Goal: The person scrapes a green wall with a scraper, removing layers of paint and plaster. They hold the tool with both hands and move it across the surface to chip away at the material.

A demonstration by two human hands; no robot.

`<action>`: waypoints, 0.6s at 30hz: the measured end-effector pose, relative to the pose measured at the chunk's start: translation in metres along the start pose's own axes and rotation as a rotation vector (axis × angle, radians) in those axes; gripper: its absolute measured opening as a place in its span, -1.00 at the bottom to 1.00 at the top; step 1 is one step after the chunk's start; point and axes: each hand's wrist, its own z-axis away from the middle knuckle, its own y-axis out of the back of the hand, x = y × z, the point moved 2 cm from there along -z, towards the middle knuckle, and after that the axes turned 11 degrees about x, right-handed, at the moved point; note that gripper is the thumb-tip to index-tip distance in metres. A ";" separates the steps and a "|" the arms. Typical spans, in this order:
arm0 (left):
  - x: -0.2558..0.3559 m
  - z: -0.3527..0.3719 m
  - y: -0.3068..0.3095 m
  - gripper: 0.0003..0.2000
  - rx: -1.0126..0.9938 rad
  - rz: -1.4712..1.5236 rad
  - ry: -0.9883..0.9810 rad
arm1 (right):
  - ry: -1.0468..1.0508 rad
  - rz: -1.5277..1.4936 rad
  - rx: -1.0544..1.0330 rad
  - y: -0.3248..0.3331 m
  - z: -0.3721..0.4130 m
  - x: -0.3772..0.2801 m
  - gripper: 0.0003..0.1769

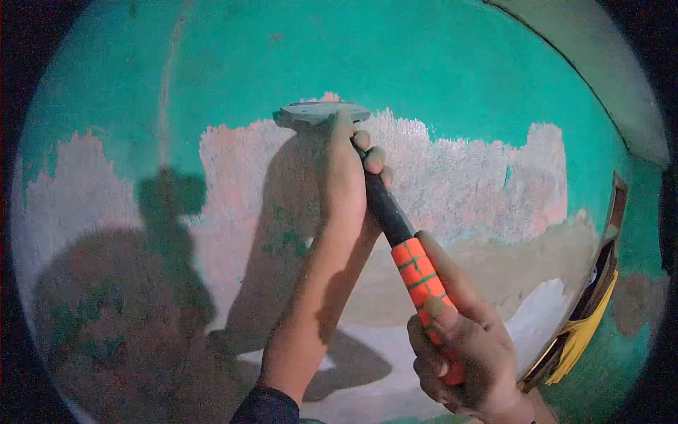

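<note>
Both my hands hold a long-handled wall scraper. Its wide, pale grey head (pixel 321 113) lies against the wall at the ragged lower edge of the green paint (pixel 339 56). My left hand (pixel 347 159) is closed around the black shaft (pixel 387 210) just below the head, with fingertips showing on the shaft's right side. Lower right, my right hand (pixel 466 346) wraps the orange grip (pixel 422 272), which is marked with green lines. Below the head, the bared wall (pixel 466 184) is whitish and pinkish with rough edges.
Shadows of my head (pixel 106 283) and arms fall on the wall at the left and below. A yellow cloth (pixel 586 332) hangs by a dark wooden frame (pixel 611 247) at the right. A pale sloping surface (pixel 600 63) borders the wall at the upper right.
</note>
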 end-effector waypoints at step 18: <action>-0.017 0.017 0.011 -0.70 0.058 -0.019 0.094 | 0.028 -0.012 0.012 0.017 0.010 0.016 -0.38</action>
